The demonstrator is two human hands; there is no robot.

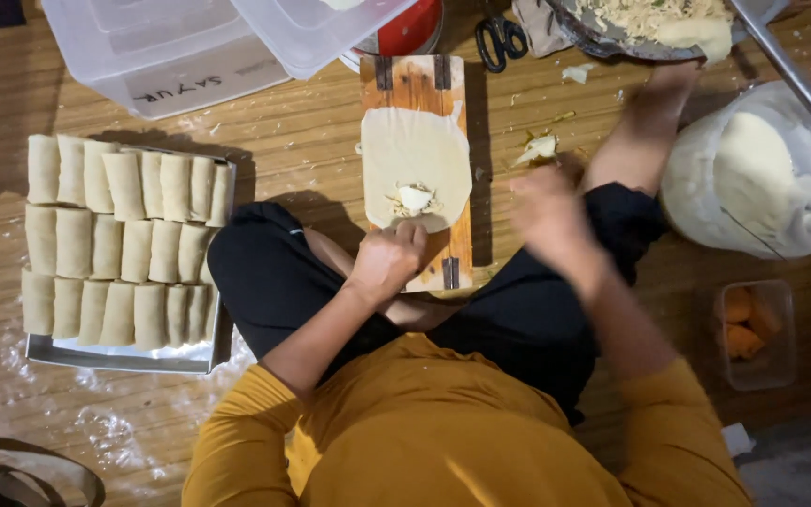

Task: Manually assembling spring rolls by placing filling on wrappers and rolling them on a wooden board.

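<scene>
I sit cross-legged on a wooden floor. A thin pale wrapper sheet (415, 150) lies on a wooden board (413, 80) in front of me, with a small mound of filling (414, 199) near its lower edge. My left hand (388, 260) rests closed at the wrapper's near edge, seemingly pinching it. To the right of the board my right hand (548, 208) is blurred in motion, and I cannot tell whether it holds anything. A scrap of filling (539, 147) lies on the floor just beyond it.
A metal tray (123, 355) at left carries three rows of rolled spring rolls (123, 239). Clear plastic lidded boxes (170, 47) stand at the top left. A pan of filling (654, 23), scissors (500, 39), a covered white bowl (762, 178) and a small tub of orange pieces (753, 329) surround the right side.
</scene>
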